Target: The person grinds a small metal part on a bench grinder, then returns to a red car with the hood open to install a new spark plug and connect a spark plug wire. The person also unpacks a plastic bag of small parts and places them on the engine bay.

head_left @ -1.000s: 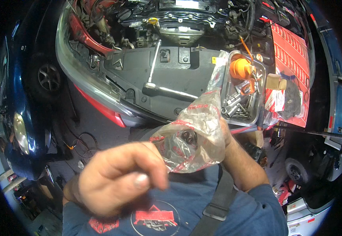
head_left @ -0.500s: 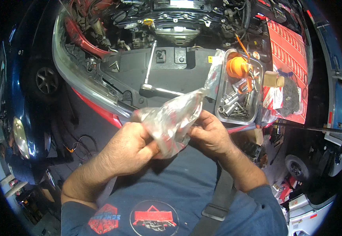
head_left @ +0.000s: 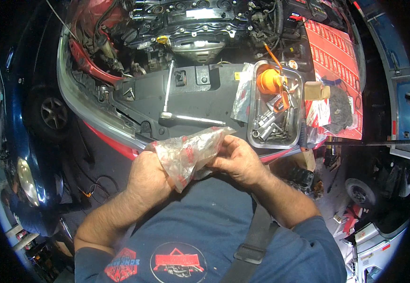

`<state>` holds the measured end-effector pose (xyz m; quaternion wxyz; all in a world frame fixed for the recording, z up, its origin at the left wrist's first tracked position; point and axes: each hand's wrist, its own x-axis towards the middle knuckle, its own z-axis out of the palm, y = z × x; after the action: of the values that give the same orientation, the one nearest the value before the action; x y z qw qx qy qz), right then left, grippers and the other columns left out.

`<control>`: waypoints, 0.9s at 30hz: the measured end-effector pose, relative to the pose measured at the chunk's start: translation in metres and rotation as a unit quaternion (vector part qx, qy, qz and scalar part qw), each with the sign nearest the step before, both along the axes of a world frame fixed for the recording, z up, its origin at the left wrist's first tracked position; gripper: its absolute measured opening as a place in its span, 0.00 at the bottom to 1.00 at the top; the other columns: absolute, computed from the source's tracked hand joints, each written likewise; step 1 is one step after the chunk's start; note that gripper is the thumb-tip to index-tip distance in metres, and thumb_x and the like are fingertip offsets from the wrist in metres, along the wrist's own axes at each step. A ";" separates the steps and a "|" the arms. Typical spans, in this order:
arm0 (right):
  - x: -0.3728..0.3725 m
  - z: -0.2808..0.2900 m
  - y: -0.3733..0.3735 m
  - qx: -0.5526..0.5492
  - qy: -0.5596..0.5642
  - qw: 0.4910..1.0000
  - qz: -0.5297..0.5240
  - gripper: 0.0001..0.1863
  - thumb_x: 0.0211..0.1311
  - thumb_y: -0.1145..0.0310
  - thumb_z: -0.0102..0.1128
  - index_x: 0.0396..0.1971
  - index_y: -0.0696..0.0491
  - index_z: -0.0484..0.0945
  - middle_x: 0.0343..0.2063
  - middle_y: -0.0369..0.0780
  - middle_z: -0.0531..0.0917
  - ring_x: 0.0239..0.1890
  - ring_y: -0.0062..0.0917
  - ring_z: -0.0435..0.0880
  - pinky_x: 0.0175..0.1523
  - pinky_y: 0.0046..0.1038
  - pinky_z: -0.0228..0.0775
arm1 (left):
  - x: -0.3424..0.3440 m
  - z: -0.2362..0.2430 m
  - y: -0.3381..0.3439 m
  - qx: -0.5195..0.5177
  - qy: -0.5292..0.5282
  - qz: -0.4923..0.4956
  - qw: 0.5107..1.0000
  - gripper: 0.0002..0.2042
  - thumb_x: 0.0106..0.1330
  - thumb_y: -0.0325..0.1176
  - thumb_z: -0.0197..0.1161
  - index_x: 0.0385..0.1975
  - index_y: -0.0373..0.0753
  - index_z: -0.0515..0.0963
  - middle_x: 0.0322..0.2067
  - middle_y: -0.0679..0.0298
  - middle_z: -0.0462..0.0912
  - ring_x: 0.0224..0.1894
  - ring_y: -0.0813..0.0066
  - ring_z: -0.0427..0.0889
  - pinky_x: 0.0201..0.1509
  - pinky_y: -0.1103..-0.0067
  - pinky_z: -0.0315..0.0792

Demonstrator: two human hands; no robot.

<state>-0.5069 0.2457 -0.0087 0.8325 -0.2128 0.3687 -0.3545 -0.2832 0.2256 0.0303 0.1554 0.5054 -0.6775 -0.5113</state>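
A crinkled clear plastic bag with red print (head_left: 186, 158) is held up in front of my chest, between both hands. My left hand (head_left: 149, 172) grips its left side; the bag covers most of those fingers, and I cannot tell whether some are inside it. At the right edge, my right hand (head_left: 240, 162) pinches the plastic between thumb and curled fingers. Whatever the bag contains, if anything, does not show. Just beyond it, a ratchet (head_left: 193, 120) lies on the black plastic cover (head_left: 143, 92), joined to a long extension bar (head_left: 170, 89) pointing toward the engine.
Right of the cover sits a metal tray (head_left: 273, 143) with sockets and an orange plastic piece (head_left: 269, 81). Beside the tray are a flat red-and-white box (head_left: 334, 52), a small cardboard box (head_left: 314, 90) and a dark grey clump (head_left: 340, 111). The engine (head_left: 200, 21) stands exposed behind.
The bag has been lowered slightly and turned, its surface spread wider across my left fingers. Both hands have shifted a little left in view; the engine bay sits farther left too.
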 end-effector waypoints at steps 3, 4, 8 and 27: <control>0.002 -0.003 0.001 -0.039 0.032 0.999 -0.015 0.25 0.56 0.78 0.66 0.55 0.59 0.73 0.47 0.38 0.81 0.49 0.22 0.80 0.57 0.28 0.73 | -0.004 0.003 0.002 -0.053 -0.046 -0.047 0.996 0.15 0.59 0.31 0.67 0.45 0.33 0.80 0.40 0.57 0.85 0.42 0.64 0.84 0.46 0.74 0.77; 0.004 -0.004 0.002 -0.042 0.047 0.998 -0.017 0.24 0.56 0.78 0.66 0.55 0.59 0.73 0.47 0.38 0.81 0.49 0.22 0.80 0.57 0.28 0.73 | -0.005 0.005 0.004 -0.114 -0.051 -0.065 0.990 0.14 0.59 0.28 0.68 0.45 0.31 0.79 0.41 0.60 0.85 0.43 0.68 0.84 0.48 0.75 0.77; 0.007 -0.009 0.003 -0.050 0.013 0.996 -0.073 0.20 0.60 0.78 0.64 0.53 0.57 0.72 0.47 0.39 0.81 0.50 0.22 0.80 0.58 0.29 0.73 | -0.017 0.010 0.002 -0.049 0.076 0.059 0.994 0.15 0.60 0.25 0.66 0.46 0.30 0.78 0.42 0.61 0.84 0.43 0.71 0.83 0.48 0.76 0.76; -0.008 -0.045 0.002 0.112 -0.198 0.966 -0.121 0.30 0.56 0.77 0.41 0.63 0.57 0.64 0.57 0.46 0.75 0.58 0.37 0.76 0.66 0.43 0.65 | 0.019 0.048 0.003 0.394 0.534 0.241 0.708 0.16 0.75 0.30 0.43 0.54 0.25 0.69 0.54 0.35 0.73 0.56 0.46 0.77 0.55 0.61 0.80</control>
<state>-0.5144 0.2478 -0.0538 0.8582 0.0023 0.2572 -0.4442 -0.2643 0.2291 0.0781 0.3957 0.3098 -0.0738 -0.8614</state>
